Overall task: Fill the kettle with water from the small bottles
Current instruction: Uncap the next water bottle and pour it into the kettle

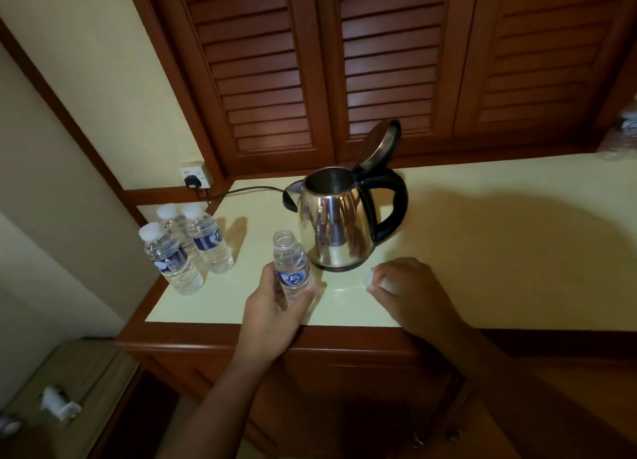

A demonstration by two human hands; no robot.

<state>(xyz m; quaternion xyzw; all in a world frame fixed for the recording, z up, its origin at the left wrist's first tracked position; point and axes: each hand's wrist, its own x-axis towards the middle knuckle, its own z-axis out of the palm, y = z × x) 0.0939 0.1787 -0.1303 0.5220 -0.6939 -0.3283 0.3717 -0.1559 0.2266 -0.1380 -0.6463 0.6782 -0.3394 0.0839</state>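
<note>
Kettle [339, 217] stands open just beyond both hands; left hand [272, 307] grips an uncapped bottle [289, 262], right hand [410, 286] pinches a cap [368, 279].

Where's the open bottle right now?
Head view, left of centre: the left hand grips the open bottle upright near the counter's front edge, just front-left of the kettle, three capped bottles to its left.

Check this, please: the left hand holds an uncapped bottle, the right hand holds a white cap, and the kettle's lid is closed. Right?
Not quite. The head view shows the lid of the kettle open, tipped back. The left hand does hold the uncapped bottle, the right hand the white cap.
</note>
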